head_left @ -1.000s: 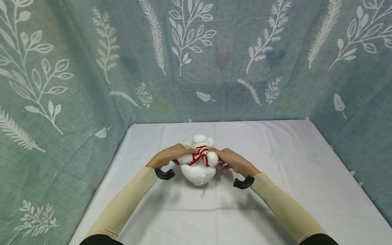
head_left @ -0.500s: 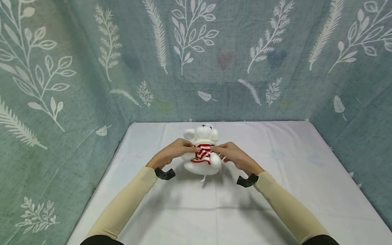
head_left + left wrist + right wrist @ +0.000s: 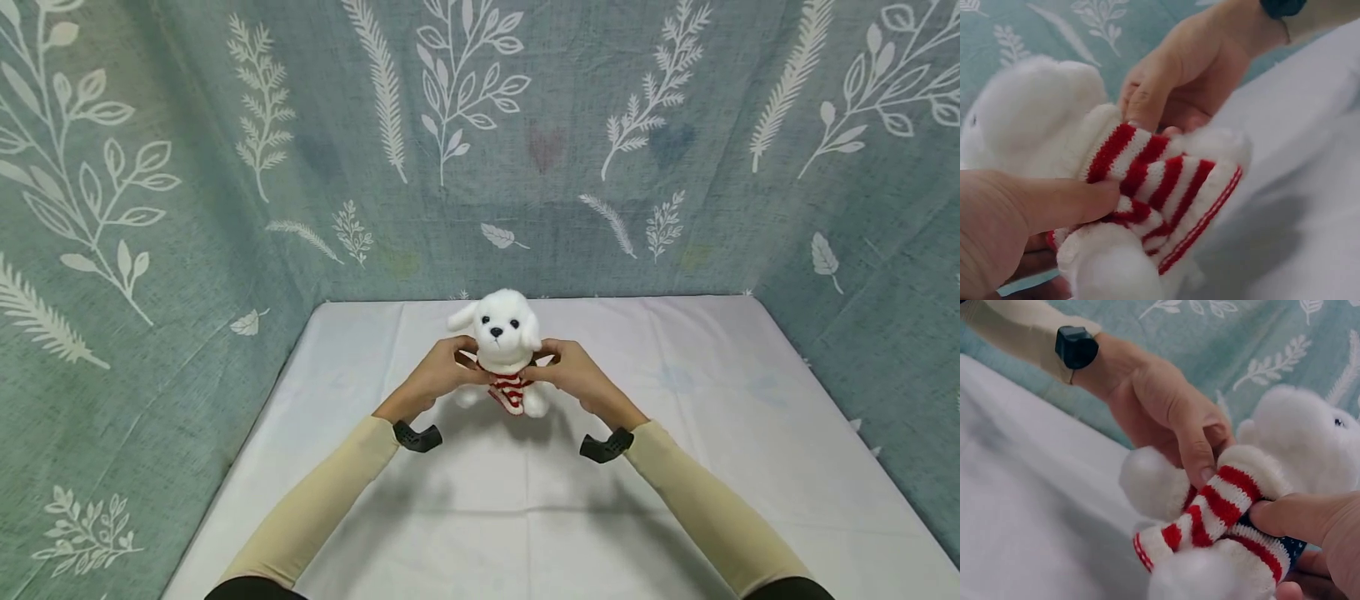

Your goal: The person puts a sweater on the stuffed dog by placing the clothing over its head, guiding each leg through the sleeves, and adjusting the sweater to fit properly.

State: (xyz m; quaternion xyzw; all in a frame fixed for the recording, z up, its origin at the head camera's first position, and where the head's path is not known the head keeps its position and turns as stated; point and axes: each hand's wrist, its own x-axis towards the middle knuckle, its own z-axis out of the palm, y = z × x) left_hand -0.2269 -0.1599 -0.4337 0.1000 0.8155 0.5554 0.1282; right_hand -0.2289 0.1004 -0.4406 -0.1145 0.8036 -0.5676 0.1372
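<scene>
A white plush dog [image 3: 506, 329] with black eyes and nose faces the head camera, held by both hands near the table's far side. It wears a red-and-white striped knit sweater [image 3: 1160, 175]. My left hand [image 3: 442, 371] grips one side of the body, thumb pressing the sweater's front just below the collar. On the opposite side my right hand [image 3: 577, 375] grips likewise, its thumb on the sweater and its other fingers mostly hidden behind the toy. A dark blue patch with white specks [image 3: 1294, 548] shows beside the right thumb in the right wrist view.
A white cloth [image 3: 645, 500] covers the table under the toy and forearms. Blue-green fabric [image 3: 547, 208] with white leaf prints hangs behind the table and along both sides. Each wrist carries a black band mount [image 3: 606, 446].
The dog has swung from head tipped away, with its rounded lower end toward the camera, to its face turned to the camera. Both hands have kept hold throughout.
</scene>
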